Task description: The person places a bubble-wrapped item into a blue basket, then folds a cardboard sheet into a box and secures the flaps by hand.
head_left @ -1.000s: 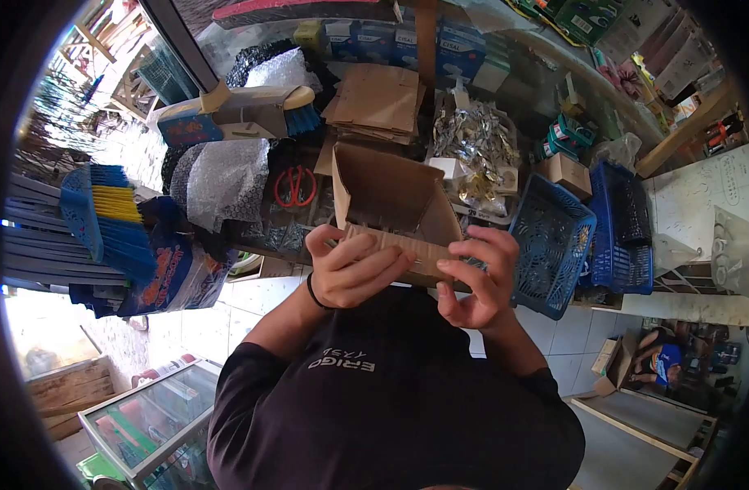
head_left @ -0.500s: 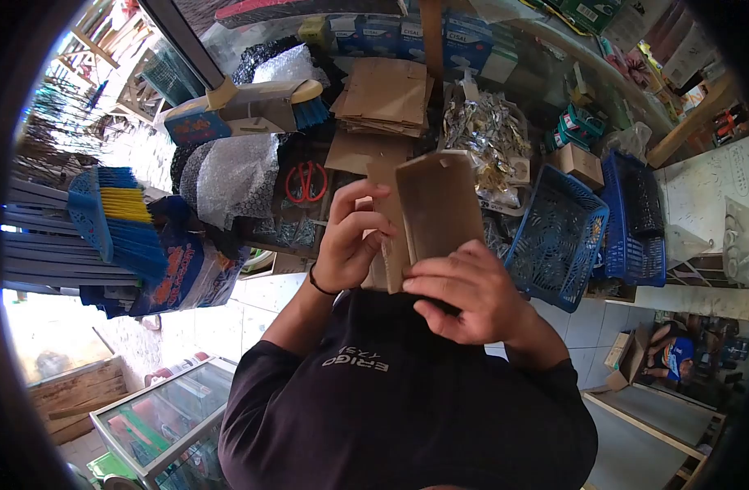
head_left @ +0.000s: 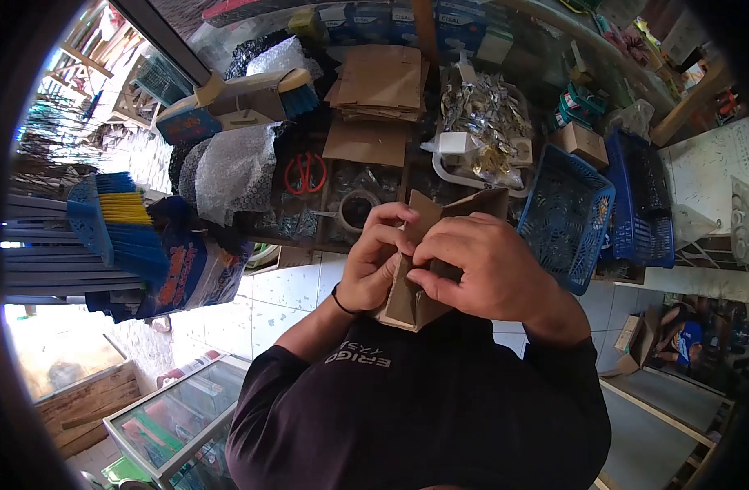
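Red-handled scissors [head_left: 306,173] lie at ten o'clock from box, tape roll [head_left: 358,211] nearer at eleven. Left hand [head_left: 370,276], at nine o'clock, pinches wall of brown cardboard box [head_left: 402,307] between thumb and fingers. Box tilted, in front of dark shirt [head_left: 423,400]. Probably light, dry, not slippery; stiff along folds, likely to bend mid-panel; best gripped at folded corners. Right hand [head_left: 482,263], at three o'clock, curls over box, thumb and forefinger nipping cardboard. Blue basket [head_left: 566,220] at two o'clock.
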The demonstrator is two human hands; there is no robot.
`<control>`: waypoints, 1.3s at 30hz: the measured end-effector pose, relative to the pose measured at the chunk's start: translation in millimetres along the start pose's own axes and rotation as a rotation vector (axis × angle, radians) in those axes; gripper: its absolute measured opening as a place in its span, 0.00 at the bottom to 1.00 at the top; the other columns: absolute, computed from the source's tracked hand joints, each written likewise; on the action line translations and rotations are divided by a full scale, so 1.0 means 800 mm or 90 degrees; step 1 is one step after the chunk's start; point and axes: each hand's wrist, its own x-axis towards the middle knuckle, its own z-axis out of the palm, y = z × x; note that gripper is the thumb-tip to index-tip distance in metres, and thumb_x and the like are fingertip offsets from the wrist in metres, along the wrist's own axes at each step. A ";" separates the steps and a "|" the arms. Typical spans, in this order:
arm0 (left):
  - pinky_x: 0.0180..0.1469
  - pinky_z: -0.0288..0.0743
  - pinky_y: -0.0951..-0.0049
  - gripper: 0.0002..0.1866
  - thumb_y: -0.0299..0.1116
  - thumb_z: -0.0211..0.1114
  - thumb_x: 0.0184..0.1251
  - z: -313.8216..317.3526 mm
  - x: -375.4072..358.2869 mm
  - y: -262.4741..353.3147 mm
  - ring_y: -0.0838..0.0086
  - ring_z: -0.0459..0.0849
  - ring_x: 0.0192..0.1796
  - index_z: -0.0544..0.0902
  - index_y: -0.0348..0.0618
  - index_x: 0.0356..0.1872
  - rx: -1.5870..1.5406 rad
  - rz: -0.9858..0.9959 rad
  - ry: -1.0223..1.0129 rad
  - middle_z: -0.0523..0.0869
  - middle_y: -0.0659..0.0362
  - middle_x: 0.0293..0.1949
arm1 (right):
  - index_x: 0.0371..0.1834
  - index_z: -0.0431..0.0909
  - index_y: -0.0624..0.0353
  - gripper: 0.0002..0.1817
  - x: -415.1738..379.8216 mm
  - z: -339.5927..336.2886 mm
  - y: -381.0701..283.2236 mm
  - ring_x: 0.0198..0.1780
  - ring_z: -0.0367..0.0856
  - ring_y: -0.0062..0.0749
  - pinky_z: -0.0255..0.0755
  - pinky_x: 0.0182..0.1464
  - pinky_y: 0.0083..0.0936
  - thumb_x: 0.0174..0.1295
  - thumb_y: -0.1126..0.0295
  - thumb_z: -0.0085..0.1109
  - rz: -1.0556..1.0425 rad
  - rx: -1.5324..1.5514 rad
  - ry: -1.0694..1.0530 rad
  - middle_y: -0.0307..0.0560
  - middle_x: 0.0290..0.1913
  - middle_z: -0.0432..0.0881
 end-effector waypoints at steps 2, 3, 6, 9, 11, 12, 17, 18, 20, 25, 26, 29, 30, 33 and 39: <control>0.66 0.56 0.64 0.06 0.33 0.59 0.69 0.006 -0.002 0.001 0.65 0.63 0.64 0.75 0.45 0.43 -0.019 -0.010 0.012 0.64 0.52 0.59 | 0.34 0.79 0.57 0.10 -0.001 0.004 0.001 0.34 0.80 0.38 0.71 0.42 0.32 0.53 0.64 0.65 -0.003 0.014 0.013 0.43 0.32 0.79; 0.66 0.56 0.64 0.06 0.32 0.59 0.69 0.008 -0.002 0.001 0.65 0.63 0.64 0.75 0.45 0.43 -0.027 -0.012 0.015 0.64 0.52 0.59 | 0.34 0.78 0.57 0.11 -0.002 0.006 0.001 0.34 0.80 0.38 0.71 0.42 0.32 0.54 0.64 0.65 -0.003 0.021 0.019 0.43 0.32 0.79; 0.65 0.56 0.65 0.05 0.31 0.58 0.69 0.008 -0.002 0.000 0.66 0.63 0.64 0.75 0.45 0.43 -0.028 -0.010 0.016 0.64 0.53 0.60 | 0.33 0.78 0.57 0.11 -0.003 0.011 0.002 0.34 0.80 0.38 0.72 0.42 0.33 0.54 0.63 0.66 0.009 0.037 0.041 0.43 0.32 0.79; 0.65 0.58 0.66 0.05 0.29 0.58 0.68 0.007 0.000 -0.001 0.67 0.64 0.64 0.75 0.45 0.42 -0.024 -0.013 0.017 0.64 0.53 0.59 | 0.31 0.77 0.57 0.11 -0.005 0.015 0.005 0.34 0.80 0.37 0.72 0.41 0.32 0.54 0.62 0.66 0.009 0.047 0.057 0.42 0.32 0.78; 0.64 0.59 0.67 0.04 0.28 0.59 0.68 0.006 0.001 0.001 0.68 0.65 0.63 0.75 0.45 0.42 -0.028 -0.027 0.025 0.64 0.53 0.59 | 0.31 0.77 0.57 0.11 -0.004 0.018 0.006 0.33 0.80 0.37 0.72 0.40 0.32 0.54 0.63 0.66 0.015 0.047 0.074 0.42 0.31 0.78; 0.64 0.59 0.67 0.04 0.27 0.59 0.68 0.006 0.002 0.002 0.68 0.65 0.63 0.76 0.45 0.41 -0.033 -0.038 0.033 0.64 0.54 0.59 | 0.30 0.77 0.57 0.11 -0.004 0.019 0.007 0.33 0.80 0.37 0.72 0.40 0.32 0.53 0.63 0.66 0.018 0.046 0.083 0.42 0.31 0.78; 0.63 0.60 0.68 0.04 0.27 0.60 0.67 0.007 0.007 0.003 0.68 0.66 0.62 0.76 0.45 0.40 -0.037 -0.057 0.055 0.66 0.55 0.58 | 0.30 0.78 0.58 0.10 -0.003 0.019 0.007 0.32 0.81 0.36 0.74 0.38 0.30 0.50 0.67 0.69 0.043 0.044 0.093 0.43 0.31 0.80; 0.63 0.60 0.68 0.04 0.26 0.60 0.67 0.006 0.008 0.002 0.68 0.66 0.62 0.77 0.45 0.40 -0.022 -0.055 0.053 0.67 0.55 0.58 | 0.30 0.78 0.58 0.10 -0.003 0.020 0.008 0.32 0.81 0.36 0.74 0.37 0.30 0.50 0.67 0.69 0.040 0.042 0.099 0.43 0.31 0.80; 0.63 0.60 0.68 0.04 0.26 0.60 0.67 0.005 0.010 0.002 0.68 0.66 0.62 0.77 0.45 0.41 -0.010 -0.055 0.055 0.67 0.55 0.57 | 0.29 0.78 0.58 0.10 -0.002 0.023 0.010 0.32 0.81 0.35 0.73 0.36 0.29 0.50 0.68 0.69 0.039 0.037 0.111 0.42 0.30 0.80; 0.64 0.60 0.68 0.04 0.26 0.60 0.67 0.008 0.012 0.000 0.68 0.66 0.62 0.77 0.44 0.41 -0.038 -0.071 0.078 0.67 0.55 0.57 | 0.29 0.78 0.58 0.09 0.000 0.027 0.012 0.31 0.81 0.33 0.72 0.33 0.27 0.49 0.70 0.69 0.024 -0.034 0.137 0.41 0.29 0.80; 0.64 0.60 0.68 0.04 0.26 0.60 0.67 0.008 0.013 -0.001 0.68 0.66 0.62 0.77 0.44 0.40 -0.041 -0.071 0.083 0.68 0.55 0.57 | 0.29 0.78 0.58 0.08 0.001 0.028 0.013 0.30 0.81 0.33 0.72 0.33 0.27 0.49 0.70 0.69 0.020 -0.049 0.137 0.41 0.28 0.80; 0.63 0.60 0.68 0.04 0.25 0.59 0.67 0.008 0.014 -0.004 0.69 0.67 0.62 0.76 0.44 0.40 -0.047 -0.075 0.095 0.68 0.55 0.57 | 0.29 0.78 0.58 0.08 0.004 0.031 0.018 0.29 0.81 0.33 0.71 0.32 0.27 0.49 0.70 0.69 0.006 -0.059 0.152 0.40 0.28 0.80; 0.63 0.60 0.69 0.04 0.25 0.59 0.67 0.008 0.014 -0.005 0.69 0.67 0.62 0.76 0.44 0.40 -0.046 -0.079 0.098 0.68 0.55 0.57 | 0.29 0.78 0.58 0.08 0.004 0.032 0.019 0.29 0.81 0.33 0.72 0.32 0.27 0.48 0.70 0.69 0.001 -0.056 0.160 0.40 0.28 0.80; 0.63 0.60 0.69 0.04 0.25 0.59 0.67 0.008 0.014 -0.006 0.69 0.67 0.62 0.76 0.43 0.40 -0.045 -0.082 0.108 0.68 0.55 0.57 | 0.27 0.76 0.55 0.08 0.006 0.041 0.024 0.26 0.79 0.34 0.71 0.30 0.30 0.53 0.66 0.65 -0.007 -0.072 0.187 0.41 0.23 0.75; 0.63 0.61 0.70 0.04 0.24 0.59 0.67 0.008 0.011 -0.012 0.70 0.68 0.61 0.76 0.43 0.40 -0.052 -0.091 0.128 0.68 0.55 0.57 | 0.27 0.76 0.56 0.08 0.005 0.047 0.028 0.26 0.78 0.34 0.72 0.29 0.30 0.53 0.67 0.65 -0.004 -0.093 0.207 0.41 0.23 0.75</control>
